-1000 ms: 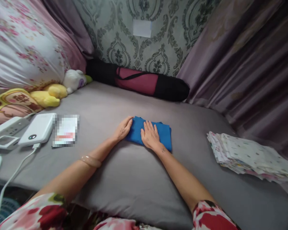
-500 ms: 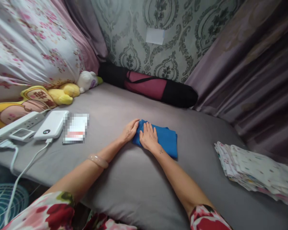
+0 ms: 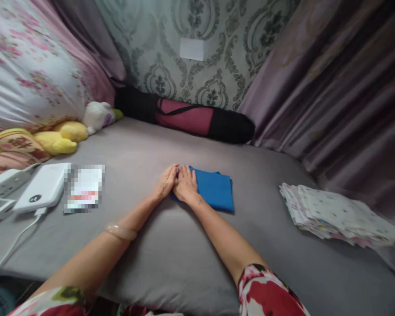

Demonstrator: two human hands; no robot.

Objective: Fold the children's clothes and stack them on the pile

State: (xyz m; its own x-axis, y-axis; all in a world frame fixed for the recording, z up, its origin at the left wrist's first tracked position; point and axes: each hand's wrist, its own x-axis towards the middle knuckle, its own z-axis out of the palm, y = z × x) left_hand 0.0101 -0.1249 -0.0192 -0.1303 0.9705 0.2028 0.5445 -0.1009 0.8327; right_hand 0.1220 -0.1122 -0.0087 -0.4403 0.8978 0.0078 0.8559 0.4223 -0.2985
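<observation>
A folded blue cloth [image 3: 215, 190] lies flat on the grey bed sheet [image 3: 171, 259] in the middle of the view. My right hand [image 3: 186, 186] rests palm down on the cloth's left end, fingers together. My left hand [image 3: 166, 181] lies on the sheet right beside it, touching the right hand at the cloth's left edge. Neither hand lifts the cloth.
A stack of folded patterned cloths [image 3: 332, 215] sits at the right. A white power bank [image 3: 42, 188], a power strip [image 3: 3, 184] and a blurred card [image 3: 84, 188] lie at the left. Plush toys [image 3: 66, 134] and a dark rolled bag [image 3: 187, 116] line the back.
My right hand has slid left across the blue cloth to its left end, meeting my left hand. The cloth stays in place.
</observation>
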